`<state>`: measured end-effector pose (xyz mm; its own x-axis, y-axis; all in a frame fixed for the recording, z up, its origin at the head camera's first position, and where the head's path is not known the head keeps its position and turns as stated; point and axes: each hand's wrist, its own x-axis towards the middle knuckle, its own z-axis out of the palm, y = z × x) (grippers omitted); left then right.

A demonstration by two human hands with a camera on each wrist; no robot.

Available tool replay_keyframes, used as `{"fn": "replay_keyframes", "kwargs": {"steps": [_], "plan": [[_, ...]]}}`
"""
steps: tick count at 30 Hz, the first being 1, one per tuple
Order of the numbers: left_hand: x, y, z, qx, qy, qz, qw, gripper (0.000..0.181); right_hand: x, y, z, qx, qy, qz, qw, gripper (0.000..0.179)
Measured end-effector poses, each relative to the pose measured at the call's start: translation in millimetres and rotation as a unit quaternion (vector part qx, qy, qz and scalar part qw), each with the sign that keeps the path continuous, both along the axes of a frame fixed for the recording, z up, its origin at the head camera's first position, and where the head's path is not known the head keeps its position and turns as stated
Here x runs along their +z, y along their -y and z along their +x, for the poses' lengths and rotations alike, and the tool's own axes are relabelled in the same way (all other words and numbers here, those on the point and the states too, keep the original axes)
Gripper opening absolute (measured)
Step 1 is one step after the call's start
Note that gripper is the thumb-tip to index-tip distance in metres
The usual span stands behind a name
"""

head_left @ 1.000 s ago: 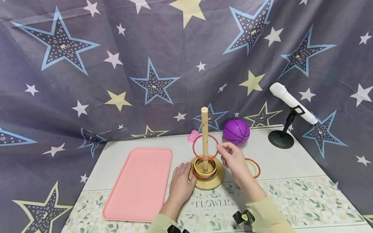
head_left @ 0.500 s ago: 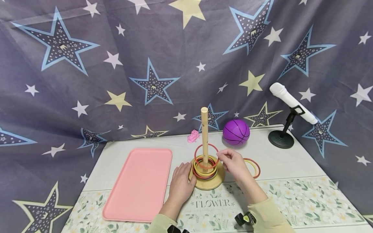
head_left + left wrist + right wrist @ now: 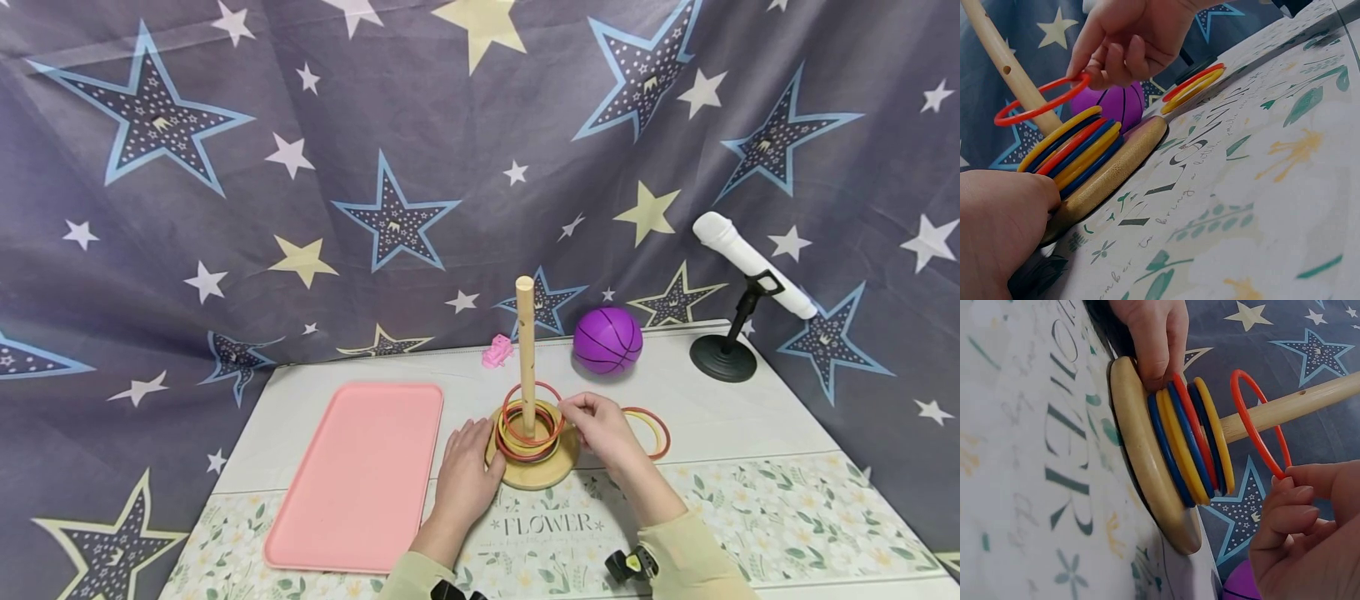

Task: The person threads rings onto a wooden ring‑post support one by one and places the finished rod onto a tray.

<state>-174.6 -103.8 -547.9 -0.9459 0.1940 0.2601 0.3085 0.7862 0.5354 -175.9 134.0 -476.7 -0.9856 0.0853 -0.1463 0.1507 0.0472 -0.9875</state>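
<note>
Far left on the bench [image 3: 757, 425], one tray [image 3: 360, 475], pink and lying flat. Next along, the left hand [image 3: 467, 462], fingers stretched out and relaxed, resting against the left side of the base [image 3: 536, 479], a single round wooden disc. Now, at the back of the bench, one small pink toy [image 3: 497, 352], its exact shape too small to make out. Then the peg [image 3: 526, 333], just the one, upright from the base, a small hole showing in its side. Around its foot, the stack [image 3: 1197, 469]: at least six rings, three blue, two yellow, one red, a yellow on top and a blue at the bottom, packed too close for a sure total. Just above it, one red ring [image 3: 1247, 425], around the peg, tilted, apart from the stack in both wrist views. And who has it? The right hand [image 3: 603, 425], thumb and forefinger pinching its right edge! The hands stand apart, one to each side of the peg. Beyond the right hand, one purple ball [image 3: 608, 341], lined in black. Just right of that hand, two loose rings [image 3: 667, 435] show, one red, one yellow, close together on the bench. Far right, one white mic [image 3: 750, 258], slanted in its one black stand [image 3: 723, 358].
</note>
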Motion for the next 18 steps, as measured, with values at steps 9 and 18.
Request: {"fn": "replay_keyframes", "kwargs": {"steps": [9,18], "plan": [[-1.6,0.1,-0.2,0.000,-0.004,-0.001,1.0000,0.058,-5.7,-1,0.2,0.004,0.013,0.024,0.9996,0.023],[-1.6,0.4,-0.4,0.001,-0.001,-0.001,1.0000,0.058,-14.9,-2,-1.3,-0.001,0.016,0.054,0.9984,0.018]]}}
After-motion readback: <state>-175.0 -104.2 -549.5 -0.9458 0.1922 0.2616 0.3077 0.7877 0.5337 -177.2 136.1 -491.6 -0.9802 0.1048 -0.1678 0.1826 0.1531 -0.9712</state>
